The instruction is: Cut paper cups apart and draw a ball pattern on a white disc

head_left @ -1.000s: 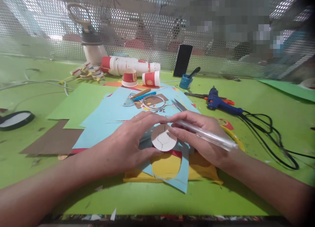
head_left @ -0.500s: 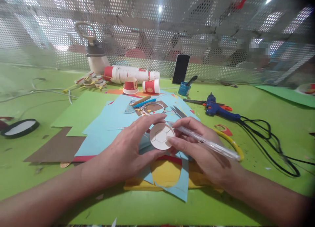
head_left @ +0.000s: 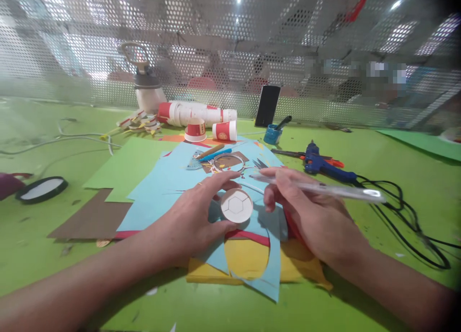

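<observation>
A small white paper disc (head_left: 236, 206), perhaps a cup bottom, has a hexagon with short lines running outward drawn on it. My left hand (head_left: 196, 207) grips its rim between thumb and fingers, with the drawn face toward me. My right hand (head_left: 306, 202) is closed around a clear pen (head_left: 334, 190); its tip points left, a little above and right of the disc, apart from it. Beneath both hands lie light blue paper (head_left: 151, 207) and a yellow sheet (head_left: 247, 257). Scissors (head_left: 260, 164) partly show behind the right hand.
A blue glue gun (head_left: 324, 166) with a black cord lies at the right. Behind are red-and-white paper cups (head_left: 225, 130), a phone (head_left: 267, 105), a blue jar (head_left: 272, 134) and a spray bottle (head_left: 149, 94). A black-rimmed lid (head_left: 42, 189) lies left.
My right hand has let go of the disc's edge and moved right with the pen, which now lies flatter. My left hand still holds the disc. The view has shifted slightly.
</observation>
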Demonstrator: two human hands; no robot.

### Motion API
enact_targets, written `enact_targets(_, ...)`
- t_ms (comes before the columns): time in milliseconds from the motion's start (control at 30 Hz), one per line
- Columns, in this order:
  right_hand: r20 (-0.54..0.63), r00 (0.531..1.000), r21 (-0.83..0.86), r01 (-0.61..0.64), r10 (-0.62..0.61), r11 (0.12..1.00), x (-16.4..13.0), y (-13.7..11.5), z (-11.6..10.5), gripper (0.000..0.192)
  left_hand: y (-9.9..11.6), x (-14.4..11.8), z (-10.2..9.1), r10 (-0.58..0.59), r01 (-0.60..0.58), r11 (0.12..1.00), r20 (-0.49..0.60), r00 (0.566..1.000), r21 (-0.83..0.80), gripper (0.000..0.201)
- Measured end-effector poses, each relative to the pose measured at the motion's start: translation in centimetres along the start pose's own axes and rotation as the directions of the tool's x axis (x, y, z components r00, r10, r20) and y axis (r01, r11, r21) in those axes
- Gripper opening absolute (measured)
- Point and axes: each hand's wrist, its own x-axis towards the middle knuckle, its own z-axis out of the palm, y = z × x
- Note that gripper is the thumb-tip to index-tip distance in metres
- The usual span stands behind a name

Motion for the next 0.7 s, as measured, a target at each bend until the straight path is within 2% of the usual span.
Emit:
enact_targets(167, 0.089, 0.994, 0.071, -0.066, 0.06, 0.995, -0.5, 0.1, 0.1, 0.026, 0.1, 0.1, 0.1, -0.059, 0.059, 0.998, 0.038, 0.998, 0.01, 0.073)
enact_targets(333, 0.161, 0.976, 0.026, -0.151, 0.145, 0.988, -0.5, -0.1, 0.6, 0.025, -0.2, 0.2, 0.2, -0.064, 0.061, 0.997, 0.059, 0.996, 0.056, 0.072)
enact_targets(500, 0.172, 0.969, -0.037, -0.175, 0.178, 0.984, -0.5, -0.5, 0.6, 0.017, -0.2, 0.3, 0.1, -0.088, 0.085, 0.995, 0.066, 0.994, 0.055, 0.073)
enact_targets(700, 0.142, 0.969, -0.075, -0.194, 0.203, 0.978, -0.4, -1.0, 0.9, 0.019, -0.3, 0.3, 0.2, -0.085, 0.083, 0.996, 0.064, 0.994, 0.035, 0.073)
